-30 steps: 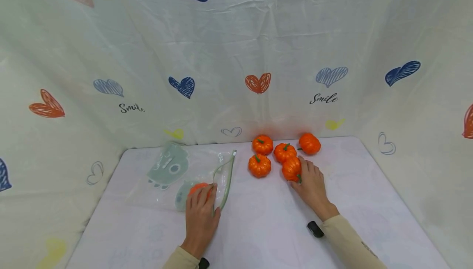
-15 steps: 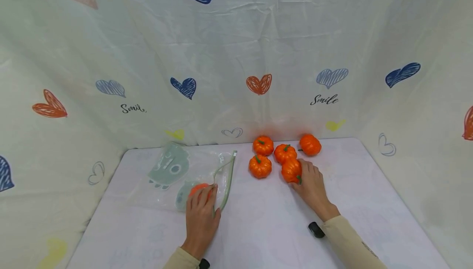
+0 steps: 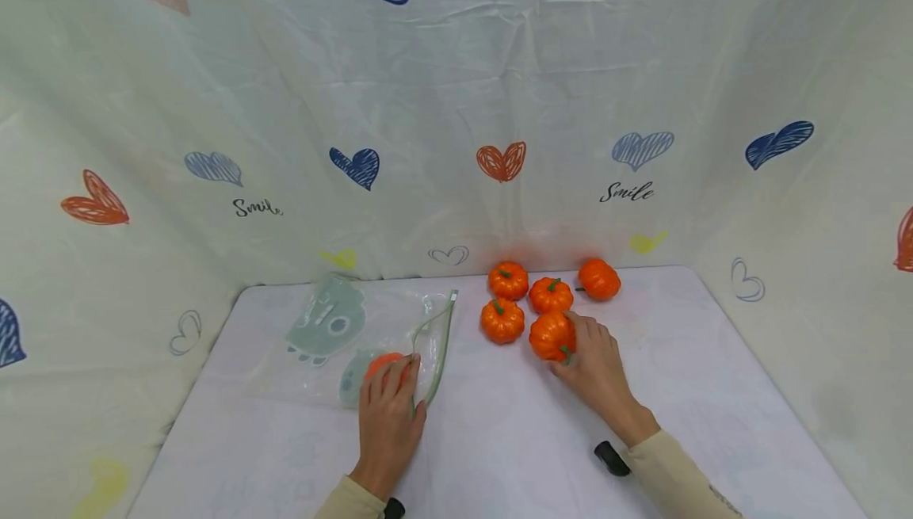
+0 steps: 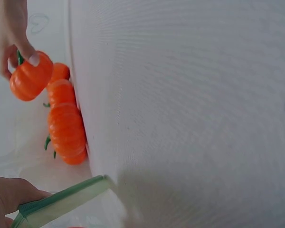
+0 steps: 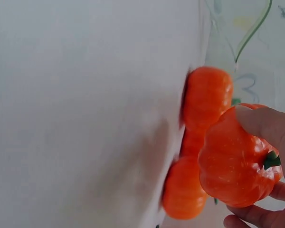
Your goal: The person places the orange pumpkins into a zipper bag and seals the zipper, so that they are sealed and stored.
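Head: right hand [image 3: 595, 364] grips a small pumpkin [image 3: 551, 336] on the table [image 3: 513, 440] beside three others; left hand [image 3: 387, 412] lies flat on the clear bag [image 3: 371, 337]
Left wrist: thumb at green zip edge [image 4: 61, 202]
Right wrist: fingers curl round pumpkin [image 5: 235, 161]

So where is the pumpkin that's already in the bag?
In the head view, left of centre: the orange pumpkin lies inside the clear zip bag, under the left hand.
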`<state>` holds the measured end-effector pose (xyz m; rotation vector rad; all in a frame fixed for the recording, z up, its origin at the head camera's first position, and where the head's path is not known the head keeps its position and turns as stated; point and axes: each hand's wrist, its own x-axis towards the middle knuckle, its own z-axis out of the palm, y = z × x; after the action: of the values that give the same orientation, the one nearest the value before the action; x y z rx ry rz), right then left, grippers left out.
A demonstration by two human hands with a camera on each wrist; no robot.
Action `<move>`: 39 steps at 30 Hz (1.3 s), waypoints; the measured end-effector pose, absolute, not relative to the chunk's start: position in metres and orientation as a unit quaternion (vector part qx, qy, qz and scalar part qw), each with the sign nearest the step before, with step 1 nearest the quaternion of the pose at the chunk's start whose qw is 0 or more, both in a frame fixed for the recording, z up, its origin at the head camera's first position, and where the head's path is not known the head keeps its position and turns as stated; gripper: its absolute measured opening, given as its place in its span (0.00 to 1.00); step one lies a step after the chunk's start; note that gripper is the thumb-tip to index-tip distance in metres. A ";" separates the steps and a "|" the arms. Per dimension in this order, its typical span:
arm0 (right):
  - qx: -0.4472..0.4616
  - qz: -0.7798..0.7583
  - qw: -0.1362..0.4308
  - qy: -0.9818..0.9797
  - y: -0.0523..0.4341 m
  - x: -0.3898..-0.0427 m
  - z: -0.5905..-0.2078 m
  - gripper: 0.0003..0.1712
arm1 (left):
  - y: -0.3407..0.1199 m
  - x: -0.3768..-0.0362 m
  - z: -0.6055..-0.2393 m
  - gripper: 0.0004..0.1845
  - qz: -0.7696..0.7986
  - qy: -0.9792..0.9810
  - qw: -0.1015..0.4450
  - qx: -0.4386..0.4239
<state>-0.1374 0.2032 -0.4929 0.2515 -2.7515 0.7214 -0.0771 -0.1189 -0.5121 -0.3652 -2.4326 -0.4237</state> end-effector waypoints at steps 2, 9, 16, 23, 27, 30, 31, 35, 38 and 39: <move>0.104 0.251 0.149 -0.951 0.196 -0.134 -0.491 0.52 | -0.119 -0.077 -0.512 0.44 -0.162 -0.924 0.317 -0.138; 0.157 0.248 0.141 -0.946 0.163 -0.126 -0.490 0.53 | -0.118 -0.076 -0.511 0.44 -0.166 -0.925 0.312 -0.136; 0.201 0.250 0.107 -0.941 0.125 -0.127 -0.496 0.51 | -0.118 -0.077 -0.510 0.44 -0.161 -0.929 0.305 -0.133; 0.234 0.239 0.088 -0.938 0.094 -0.133 -0.504 0.50 | -0.118 -0.076 -0.509 0.45 -0.159 -0.931 0.300 -0.134; 0.245 0.228 0.084 -0.939 0.080 -0.135 -0.504 0.50 | -0.119 -0.076 -0.510 0.45 -0.155 -0.932 0.299 -0.134; 0.250 0.228 0.076 -0.938 0.072 -0.136 -0.503 0.50 | -0.119 -0.076 -0.510 0.44 -0.156 -0.932 0.299 -0.134; 0.249 0.230 0.071 -0.938 0.069 -0.137 -0.502 0.51 | -0.119 -0.076 -0.511 0.44 -0.156 -0.932 0.299 -0.134; 0.246 0.243 0.051 -0.937 0.062 -0.138 -0.501 0.50 | -0.120 -0.076 -0.511 0.43 -0.160 -0.930 0.301 -0.137; 0.250 0.238 0.048 -0.937 0.056 -0.140 -0.501 0.48 | -0.120 -0.077 -0.512 0.43 -0.161 -0.928 0.305 -0.140; 0.253 0.234 0.048 -0.938 0.054 -0.141 -0.501 0.48 | -0.120 -0.077 -0.512 0.43 -0.161 -0.928 0.306 -0.142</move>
<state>-0.1408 0.0545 -0.5011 0.7702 -2.8580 0.7132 -0.0771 -0.1203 -0.5125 -0.3751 -2.4556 -0.4260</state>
